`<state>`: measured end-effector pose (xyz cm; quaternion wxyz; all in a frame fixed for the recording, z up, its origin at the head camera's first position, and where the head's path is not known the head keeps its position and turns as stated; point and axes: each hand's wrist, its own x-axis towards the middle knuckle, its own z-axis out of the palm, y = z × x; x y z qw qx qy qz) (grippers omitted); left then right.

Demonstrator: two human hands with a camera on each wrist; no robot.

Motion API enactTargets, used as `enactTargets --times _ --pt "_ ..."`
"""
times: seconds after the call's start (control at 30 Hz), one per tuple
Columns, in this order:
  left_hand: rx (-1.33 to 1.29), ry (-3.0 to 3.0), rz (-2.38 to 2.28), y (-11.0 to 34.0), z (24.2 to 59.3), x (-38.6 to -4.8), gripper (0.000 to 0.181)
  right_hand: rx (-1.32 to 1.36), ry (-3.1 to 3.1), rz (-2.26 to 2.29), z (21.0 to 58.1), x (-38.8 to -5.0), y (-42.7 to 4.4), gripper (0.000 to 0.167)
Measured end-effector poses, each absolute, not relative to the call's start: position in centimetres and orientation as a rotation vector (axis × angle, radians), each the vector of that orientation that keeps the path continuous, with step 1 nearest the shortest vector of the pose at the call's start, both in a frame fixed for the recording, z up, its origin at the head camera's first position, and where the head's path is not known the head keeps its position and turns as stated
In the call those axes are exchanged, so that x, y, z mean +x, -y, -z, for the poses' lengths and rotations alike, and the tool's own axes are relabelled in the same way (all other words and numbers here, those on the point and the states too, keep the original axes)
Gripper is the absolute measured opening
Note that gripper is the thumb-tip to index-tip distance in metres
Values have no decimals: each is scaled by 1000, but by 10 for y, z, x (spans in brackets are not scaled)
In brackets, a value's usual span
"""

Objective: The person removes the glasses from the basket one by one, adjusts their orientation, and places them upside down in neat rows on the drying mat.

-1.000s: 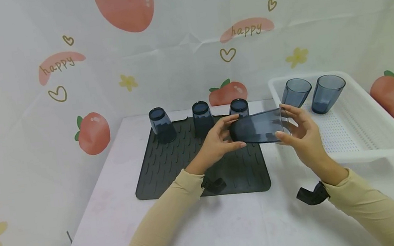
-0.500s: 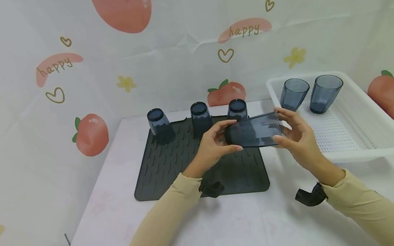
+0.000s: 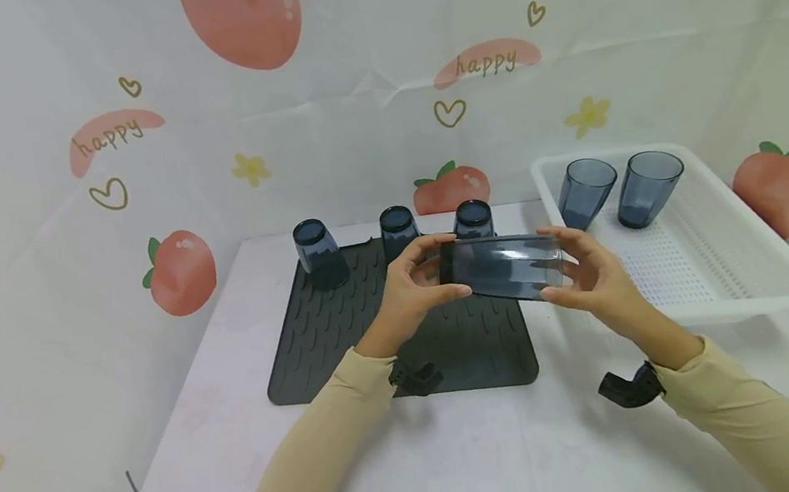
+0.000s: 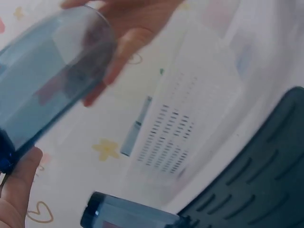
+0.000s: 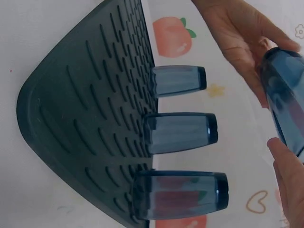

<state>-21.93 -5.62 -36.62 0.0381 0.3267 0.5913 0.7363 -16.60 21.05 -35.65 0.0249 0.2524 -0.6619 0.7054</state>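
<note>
A blue-tinted drinking glass (image 3: 503, 266) lies sideways in the air above the dark mat, its base to the left and its rim to the right. My left hand (image 3: 408, 290) grips the base end between thumb and fingers. At the rim end my right hand (image 3: 591, 273) holds it the same way. Both hands show around the glass (image 4: 52, 71) in the left wrist view. In the right wrist view only part of the glass (image 5: 287, 90) is seen, at the right edge.
Three matching glasses stand upside down along the back of the black drying mat (image 3: 333, 347); the left one (image 3: 321, 256) is nearest the corner. To the right, a white perforated basket (image 3: 766, 303) holds two upright, leaning glasses, one of them (image 3: 647, 189) further right.
The held glass has shifted slightly left and down with both hands. Its rim end has dipped, and the glass has turned a little. Both hands keep their hold.
</note>
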Motion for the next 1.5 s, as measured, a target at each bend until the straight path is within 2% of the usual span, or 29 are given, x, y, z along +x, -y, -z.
enactTargets --times 0.27,0.5,0.8,1.2,1.5 --pt "925 -1703 -2298 53 349 -216 73 841 2210 -2139 367 -167 -207 74" --pt "960 -1673 -2279 45 338 -211 65 768 2468 -2003 376 -166 -195 77" --pt "998 -1667 -2225 42 337 -207 64 789 2744 -1855 379 -163 -196 80" --pt "977 -1737 -2223 54 335 -208 73 855 2881 -1694 381 -160 -201 47" --pt "941 -1797 -2228 64 338 -210 66 867 2881 -1695 385 -158 -201 39"
